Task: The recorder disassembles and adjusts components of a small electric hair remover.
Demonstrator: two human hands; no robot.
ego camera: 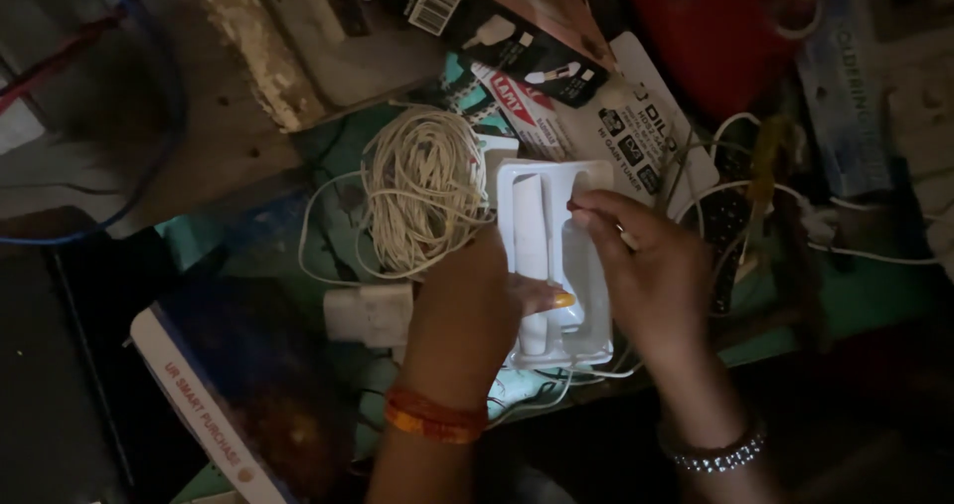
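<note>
A white moulded plastic tray [542, 181] with long compartments lies at the centre of a cluttered surface. My left hand [467, 310] rests on its lower left side, the thumb reaching across the tray's lower part. My right hand [646, 265] covers the tray's right side, with the fingertips pressed on its upper middle. A white stick-shaped part [532, 246] sits in the tray's left compartment. Left of the tray lies a coil of white cable [422, 191].
A white charger block [370, 315] sits below the cable coil. Printed cardboard packages [596, 106] lie behind the tray. More white wires [775, 196] tangle at the right. A dark box with a white edge [214, 405] lies at the lower left. A red object [715, 27] is top right.
</note>
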